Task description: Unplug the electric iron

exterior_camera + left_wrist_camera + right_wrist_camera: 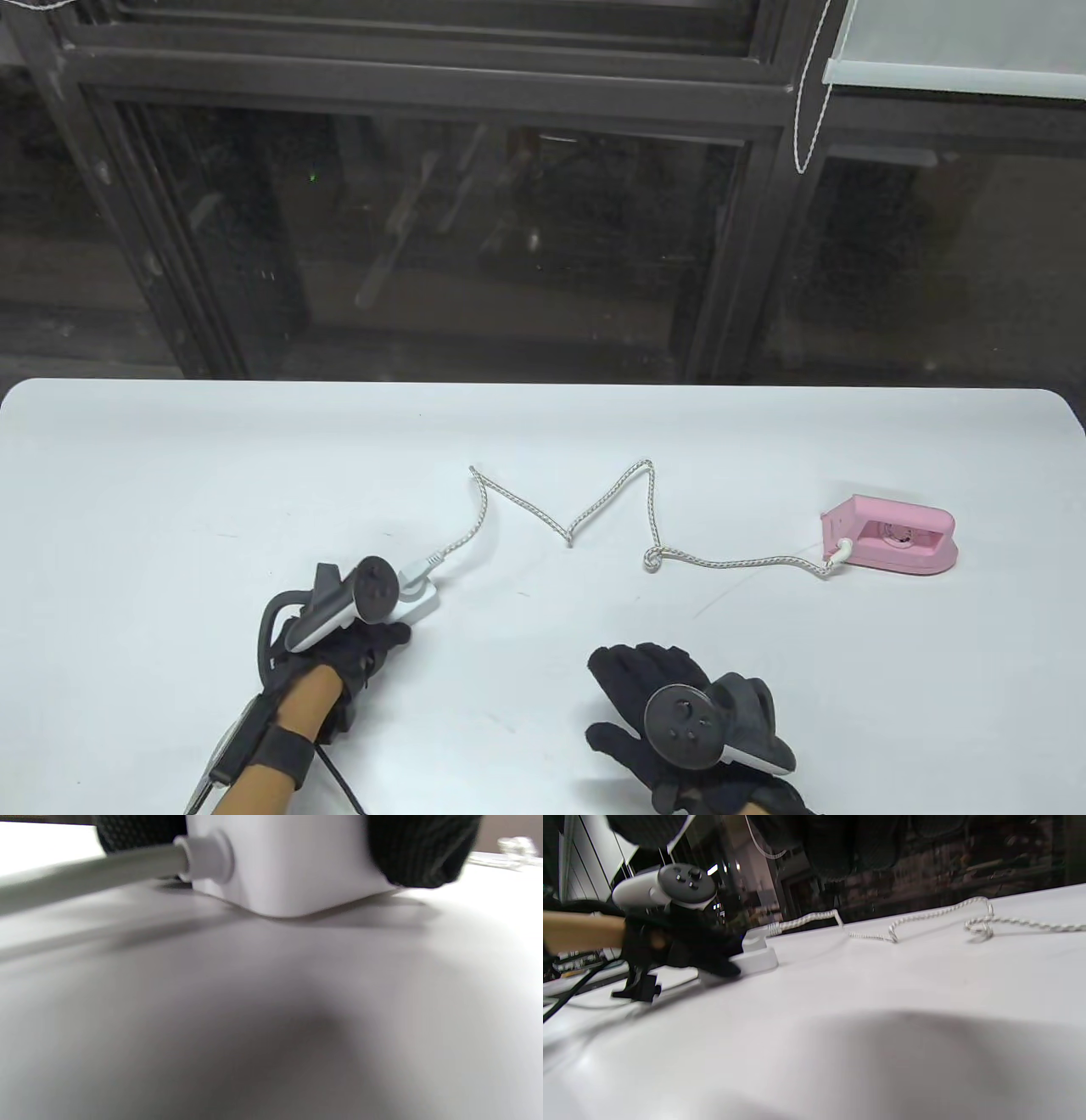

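A small pink electric iron (891, 543) stands on the white table (170, 475) at the right. Its braided white cord (585, 518) zigzags left to a white plug (431, 562) that sits in a white socket block (417, 599). My left hand (386, 628) grips the socket block on the table; the left wrist view shows gloved fingers (424, 853) on both sides of the block (297, 870). My right hand (636, 679) is open and empty, near the front edge, apart from the cord. The right wrist view shows the plug (754, 940), block (757, 962) and cord (925, 918).
A grey supply cable (85, 878) leaves the socket block toward me. Dark glass windows (509, 238) stand behind the table's far edge. A blind cord (806, 102) hangs at the upper right. Bare table surface lies between my right hand and the iron.
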Demonstrator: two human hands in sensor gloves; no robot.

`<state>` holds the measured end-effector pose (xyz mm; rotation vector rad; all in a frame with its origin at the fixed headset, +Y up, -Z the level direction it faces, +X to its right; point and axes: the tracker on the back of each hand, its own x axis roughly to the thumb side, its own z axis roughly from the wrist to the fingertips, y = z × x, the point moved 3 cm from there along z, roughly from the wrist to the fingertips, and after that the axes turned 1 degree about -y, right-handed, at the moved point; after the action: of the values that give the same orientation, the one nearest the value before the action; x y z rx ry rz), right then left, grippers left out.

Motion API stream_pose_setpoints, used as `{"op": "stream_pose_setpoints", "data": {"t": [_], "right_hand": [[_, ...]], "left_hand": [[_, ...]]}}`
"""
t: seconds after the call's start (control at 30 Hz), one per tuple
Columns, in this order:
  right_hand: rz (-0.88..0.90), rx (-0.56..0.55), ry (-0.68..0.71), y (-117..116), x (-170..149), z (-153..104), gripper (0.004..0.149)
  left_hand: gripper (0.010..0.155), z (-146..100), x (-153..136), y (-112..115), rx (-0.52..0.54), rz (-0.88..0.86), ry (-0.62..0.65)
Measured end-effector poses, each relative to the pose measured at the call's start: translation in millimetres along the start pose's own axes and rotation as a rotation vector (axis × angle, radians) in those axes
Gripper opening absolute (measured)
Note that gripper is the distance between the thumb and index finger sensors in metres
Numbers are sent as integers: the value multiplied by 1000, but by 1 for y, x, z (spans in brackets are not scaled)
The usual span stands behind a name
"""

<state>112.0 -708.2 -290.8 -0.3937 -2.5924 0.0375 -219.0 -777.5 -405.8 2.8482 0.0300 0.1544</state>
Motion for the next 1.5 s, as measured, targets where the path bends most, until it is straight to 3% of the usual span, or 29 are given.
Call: {"op": "stream_pose_setpoints", "data": {"t": [0.17,0.3,0.4,0.67,0.83,1.03,1.3,1.4,1.5], "right_hand": [[-25,-19,37,-2,8,-4,72],[-78,60,106,-19,23,-2,71],[-99,124,166,-32,34,-3,70],[-216,134,159,-63,47,10,62],[-185,70,166,-64,47,9,60],[-66,120,164,-64,41,14,55],[-149,98,191,-61,48,12,55],[-102,30,189,-45,45,8,55],[110,-203,111,-4,24,1,55]], "left_hand": [[81,-46,70,19,-9,-53,252],[82,-89,127,34,-31,22,424],[81,-103,148,39,-63,91,489],[81,-99,147,37,-26,57,554],[81,-98,148,37,-33,53,552],[81,-97,150,37,-21,64,563],[81,-96,149,38,-43,36,555],[81,-95,149,39,-46,34,555],[81,-94,148,39,-47,20,560]]}}
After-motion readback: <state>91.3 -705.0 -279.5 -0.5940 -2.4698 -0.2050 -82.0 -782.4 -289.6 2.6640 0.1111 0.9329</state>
